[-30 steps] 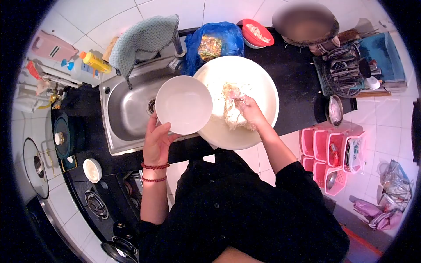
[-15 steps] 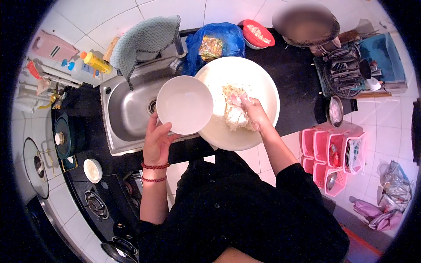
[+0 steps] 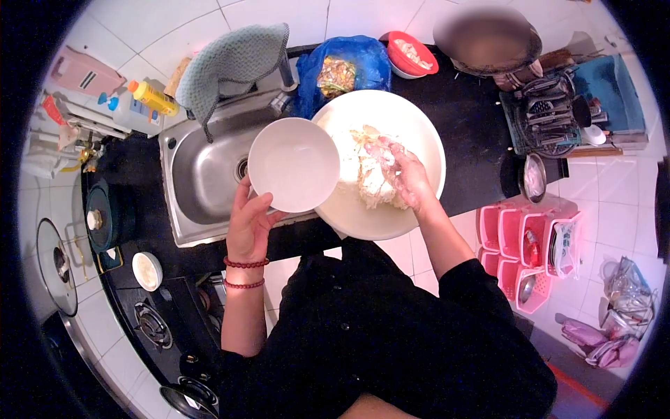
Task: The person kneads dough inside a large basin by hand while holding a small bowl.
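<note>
My left hand (image 3: 250,227) grips the lower left rim of a plain white bowl (image 3: 294,167), thumb on the rim and fingers underneath. The bowl looks bare inside and is held over the sink's right edge, overlapping the left side of a large white basin (image 3: 429,133). In the basin lies a lumpy, pale floury dough (image 3: 373,185). Over the dough's right side is my right hand (image 3: 410,176), its fingers apart and coated with white, sticky bits. Whether the fingertips still touch the dough is hard to tell.
A steel sink (image 3: 202,174) is at left. Behind the basin are a blue plastic bag (image 3: 377,63) with chopped food and a red bowl (image 3: 431,64) of pale pieces. A utensil rack (image 3: 548,115) stands right; a small white bowl (image 3: 146,271) sits near the stove (image 3: 153,325).
My right hand has drawn back slightly from the dough, and its fingers have opened out. The left hand and white bowl have shifted only a touch.
</note>
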Available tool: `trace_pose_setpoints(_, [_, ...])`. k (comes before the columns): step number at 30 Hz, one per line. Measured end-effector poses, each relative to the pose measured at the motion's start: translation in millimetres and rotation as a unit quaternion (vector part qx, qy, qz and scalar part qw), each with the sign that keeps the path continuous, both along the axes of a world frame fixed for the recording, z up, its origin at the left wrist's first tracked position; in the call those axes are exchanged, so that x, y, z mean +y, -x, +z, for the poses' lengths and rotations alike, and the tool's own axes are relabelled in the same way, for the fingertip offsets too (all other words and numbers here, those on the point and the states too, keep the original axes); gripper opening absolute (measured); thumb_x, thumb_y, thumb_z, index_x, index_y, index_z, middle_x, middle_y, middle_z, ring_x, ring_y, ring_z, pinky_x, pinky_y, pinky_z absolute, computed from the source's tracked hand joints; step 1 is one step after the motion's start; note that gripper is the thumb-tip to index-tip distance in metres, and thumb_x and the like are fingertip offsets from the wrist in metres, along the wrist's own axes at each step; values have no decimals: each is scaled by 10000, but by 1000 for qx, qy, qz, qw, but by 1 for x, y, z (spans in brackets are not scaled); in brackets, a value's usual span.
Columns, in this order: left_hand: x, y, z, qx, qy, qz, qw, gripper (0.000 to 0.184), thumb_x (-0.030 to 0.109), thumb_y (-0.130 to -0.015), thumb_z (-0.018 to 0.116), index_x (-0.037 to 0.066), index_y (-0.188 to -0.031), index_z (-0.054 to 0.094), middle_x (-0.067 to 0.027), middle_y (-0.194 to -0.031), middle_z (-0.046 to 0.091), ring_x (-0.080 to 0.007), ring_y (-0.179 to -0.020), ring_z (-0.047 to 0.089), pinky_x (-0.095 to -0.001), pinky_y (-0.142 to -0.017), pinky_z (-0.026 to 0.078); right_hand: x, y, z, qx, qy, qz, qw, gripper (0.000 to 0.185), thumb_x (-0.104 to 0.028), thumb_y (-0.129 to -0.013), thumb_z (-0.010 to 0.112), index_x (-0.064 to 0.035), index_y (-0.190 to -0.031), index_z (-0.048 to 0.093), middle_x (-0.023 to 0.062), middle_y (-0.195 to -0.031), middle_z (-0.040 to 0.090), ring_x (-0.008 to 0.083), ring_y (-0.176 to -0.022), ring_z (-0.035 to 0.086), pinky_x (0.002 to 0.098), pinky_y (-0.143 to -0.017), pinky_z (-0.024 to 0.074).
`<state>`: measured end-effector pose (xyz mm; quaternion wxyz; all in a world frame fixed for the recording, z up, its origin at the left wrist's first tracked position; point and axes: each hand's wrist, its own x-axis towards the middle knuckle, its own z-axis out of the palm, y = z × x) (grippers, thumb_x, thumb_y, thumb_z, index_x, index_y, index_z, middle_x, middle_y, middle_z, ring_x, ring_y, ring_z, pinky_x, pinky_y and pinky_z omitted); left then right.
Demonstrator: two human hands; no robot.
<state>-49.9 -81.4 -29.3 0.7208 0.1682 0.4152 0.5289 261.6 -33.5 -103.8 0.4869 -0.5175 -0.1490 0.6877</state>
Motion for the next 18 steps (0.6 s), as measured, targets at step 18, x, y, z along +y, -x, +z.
trace_pose_setpoints(18, [-1,0,-2,6,-1,-2,1000,603,78,-835,607,76,-1387,364,-115,-1270,538,-235,-1111,583,-382,-853,549,-2,10,18,-13,-26,12,1000,378,-61,-994,350,17,-1358,415,185,-1321,524,239,-1170,565,288,-905,503])
